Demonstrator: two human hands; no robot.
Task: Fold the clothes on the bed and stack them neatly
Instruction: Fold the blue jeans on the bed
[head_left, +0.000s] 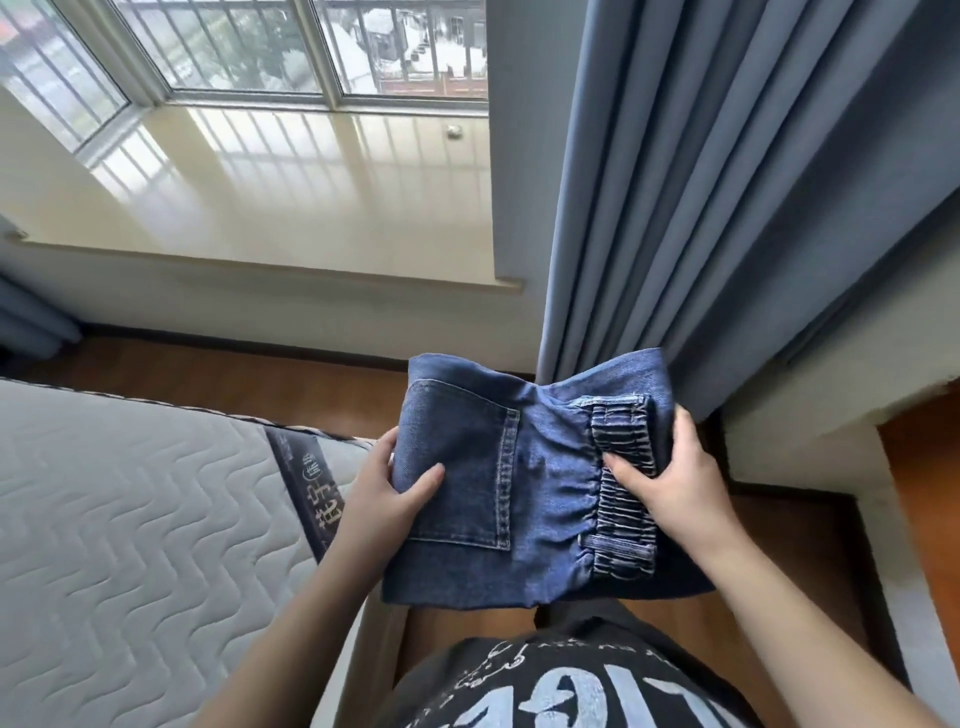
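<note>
- At the far left I see the bed (130, 519), a bare quilted mattress with a dark label band (311, 488) printed with characters near its corner.
- Above it sits the glossy window sill (291, 192) under the barred window (249, 47).
- My left hand (387, 493) grips the left edge of the folded jeans (524, 478), thumb on top of the denim near the back pocket (462, 462) and fingers underneath.
- I hold the jeans in the air in front of my chest, just right of the mattress corner and above the wooden floor (208, 369), not resting on the bed.
- My right hand (670, 483) holds the right side, thumb pressed on the gathered elastic waistband (623, 483), fingers curled round the edge.
- Behind stands the blue curtain (727, 182), hanging in folds down to the floor.
- At the bottom I see my dark printed shirt (561, 686).
</note>
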